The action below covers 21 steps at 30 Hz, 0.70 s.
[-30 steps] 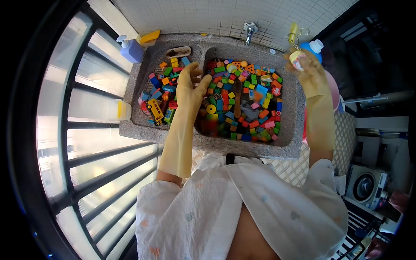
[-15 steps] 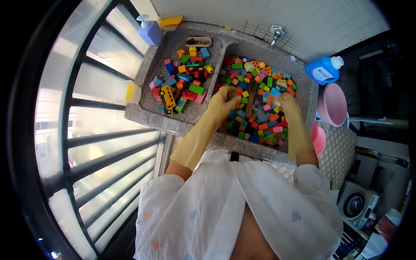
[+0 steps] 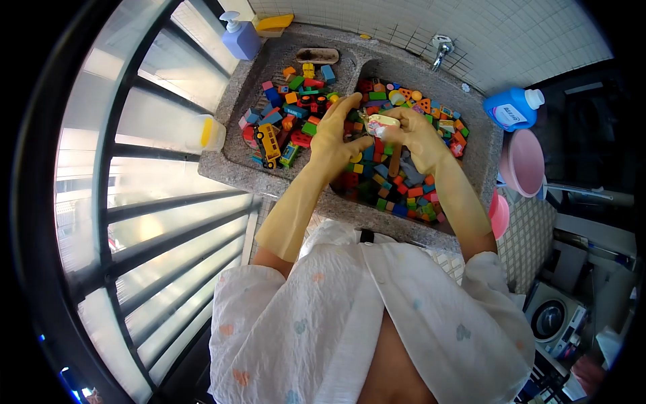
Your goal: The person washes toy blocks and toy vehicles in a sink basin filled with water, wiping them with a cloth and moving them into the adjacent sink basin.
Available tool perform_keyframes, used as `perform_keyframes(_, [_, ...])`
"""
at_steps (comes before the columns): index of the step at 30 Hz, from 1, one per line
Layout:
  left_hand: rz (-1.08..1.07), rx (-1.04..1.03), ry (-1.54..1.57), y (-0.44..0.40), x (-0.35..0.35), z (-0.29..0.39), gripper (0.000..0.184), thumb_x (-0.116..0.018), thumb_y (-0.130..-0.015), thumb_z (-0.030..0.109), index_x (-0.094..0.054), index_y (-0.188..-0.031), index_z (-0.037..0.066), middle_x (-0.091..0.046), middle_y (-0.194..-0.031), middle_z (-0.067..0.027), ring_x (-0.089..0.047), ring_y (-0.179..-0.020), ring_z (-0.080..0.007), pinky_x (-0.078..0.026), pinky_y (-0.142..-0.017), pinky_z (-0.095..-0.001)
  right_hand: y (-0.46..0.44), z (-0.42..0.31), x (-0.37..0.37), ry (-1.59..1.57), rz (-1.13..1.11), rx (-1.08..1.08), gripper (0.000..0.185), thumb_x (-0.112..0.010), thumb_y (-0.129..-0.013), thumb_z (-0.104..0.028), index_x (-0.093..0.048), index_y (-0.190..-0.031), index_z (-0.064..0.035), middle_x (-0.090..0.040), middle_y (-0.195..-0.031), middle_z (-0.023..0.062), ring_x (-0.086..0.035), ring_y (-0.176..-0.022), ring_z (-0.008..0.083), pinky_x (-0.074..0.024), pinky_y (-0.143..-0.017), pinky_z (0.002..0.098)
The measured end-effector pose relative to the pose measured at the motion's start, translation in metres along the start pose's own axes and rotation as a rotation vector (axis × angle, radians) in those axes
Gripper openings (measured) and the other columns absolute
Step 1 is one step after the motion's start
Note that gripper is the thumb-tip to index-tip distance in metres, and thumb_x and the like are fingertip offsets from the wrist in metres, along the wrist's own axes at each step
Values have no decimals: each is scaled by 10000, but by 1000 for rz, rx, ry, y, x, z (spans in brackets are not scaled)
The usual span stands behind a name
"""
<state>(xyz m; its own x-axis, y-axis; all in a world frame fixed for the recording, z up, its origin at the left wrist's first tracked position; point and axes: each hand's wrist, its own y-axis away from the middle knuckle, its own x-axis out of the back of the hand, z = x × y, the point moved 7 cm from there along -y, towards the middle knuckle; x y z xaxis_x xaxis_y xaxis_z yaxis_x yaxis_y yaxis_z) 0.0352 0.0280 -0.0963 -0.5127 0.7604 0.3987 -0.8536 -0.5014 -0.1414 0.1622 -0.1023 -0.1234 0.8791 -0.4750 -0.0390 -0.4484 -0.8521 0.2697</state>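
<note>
My right hand (image 3: 418, 140), in a long yellow rubber glove, pinches a small whitish toy with red markings (image 3: 382, 126); its exact kind is unclear. My left hand (image 3: 334, 139), gloved alike, is just left of the toy with fingers and thumb spread around nothing. Both hands are above the right basin, which holds many coloured toy blocks (image 3: 414, 192). Among those blocks lie a brown wooden-looking stick (image 3: 395, 160) and a grey piece (image 3: 411, 172). More blocks and a yellow toy bus (image 3: 267, 145) lie in the left basin.
A stone double sink (image 3: 269, 180) has a faucet (image 3: 441, 52) at its back wall. A purple pump bottle (image 3: 241, 40) stands at the back left corner, near a yellow-lidded container (image 3: 212, 134). A blue detergent bottle (image 3: 513, 109) and a pink basin (image 3: 523, 163) are at right.
Both hands have risen; my right hand has moved left with the whitish toy now clearly visible in it. My left hand's fingers have spread apart. The view has shifted slightly.
</note>
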Motion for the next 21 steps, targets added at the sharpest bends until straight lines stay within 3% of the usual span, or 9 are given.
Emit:
perform_keyframes(3, [-14, -230, -289, 0, 3, 28, 776, -875, -744, 145, -545, -1447, 128, -589, -1417, -157, -566, -1301, -342, -486, -1059, -431, 2, -18, -11, -150, 19, -11, 271, -683, -985, -126, -662, -1222, 3, -706, -1102, 76, -668, -1027, 170, -553, -921, 351])
perform_keyframes(5, [-135, 39, -276, -3, 5, 29, 635, -895, -746, 252, -644, -1312, 115, -708, -1160, -141, -673, -1086, -333, -528, -933, -423, -5, -10, -17, -182, -3, 10, 284, -684, -1005, -231, -689, -1178, -7, -720, -1044, 68, -679, -976, 165, -560, -867, 342])
perform_keyframes(8, [-106, 103, -269, 14, 0, 4, 646, -916, -722, 327, -656, -1268, 101, -711, -1064, -122, -675, -974, -309, -535, -866, -395, 1, 6, -22, -142, -54, -89, 452, -640, -1021, -437, -699, -1150, -7, -718, -1047, 73, -675, -947, 148, -561, -755, 323])
perform_keyframes(9, [-53, 73, -184, 25, 2, 1, 631, -918, -744, 278, -634, -1266, 65, -700, -1066, -105, -676, -952, -253, -531, -825, -348, 3, 12, -25, -136, -82, -94, 452, -640, -1021, -437, -699, -1150, -7, -718, -1047, 73, -675, -947, 148, -561, -755, 323])
perform_keyframes(12, [-98, 467, 390, 53, 7, -23, 641, -908, -768, 223, -599, -1292, 19, -694, -1138, -134, -670, -1090, -238, -542, -906, -371, 3, 30, -35, -96, -130, -164, 470, -592, -1042, -454, -680, -1186, -15, -723, -1064, 91, -681, -945, 166, -555, -797, 326])
perform_keyframes(14, [152, 496, 605, 72, 22, -47, 644, -894, -783, 162, -557, -1307, -1, -674, -1135, -123, -672, -973, -184, -550, -833, -316, 0, 28, -42, 7, -90, -138, 462, -579, -1049, -436, -672, -1200, -9, -723, -1076, 101, -681, -946, 175, -553, -816, 330])
perform_keyframes(17, [392, 408, 231, 118, 63, -90, 662, -888, -797, 205, -545, -1326, 4, -682, -1161, -149, -683, -941, -207, -547, -843, -325, -1, 30, -46, 114, -16, -126, 417, -560, -1059, -366, -658, -1226, 2, -720, -1108, 120, -679, -961, 193, -545, -864, 338])
perform_keyframes(19, [475, 634, 202, 154, 107, -96, 653, -887, -803, 242, -559, -1316, 6, -696, -1128, -158, -674, -1014, -223, -531, -891, -342, 0, 39, -47, 148, 7, -170, 391, -567, -1055, -338, -658, -1236, -4, -718, -1114, 121, -675, -972, 191, -541, -871, 339])
perform_keyframes(21, [647, 614, -111, 184, 154, -117, 624, -884, -808, 264, -581, -1296, 19, -712, -1084, -152, -683, -999, -229, -531, -882, -347, 3, 47, -46, 149, -6, -190, 366, -569, -1055, -312, -653, -1244, -11, -719, -1114, 116, -672, -968, 188, -536, -878, 340])
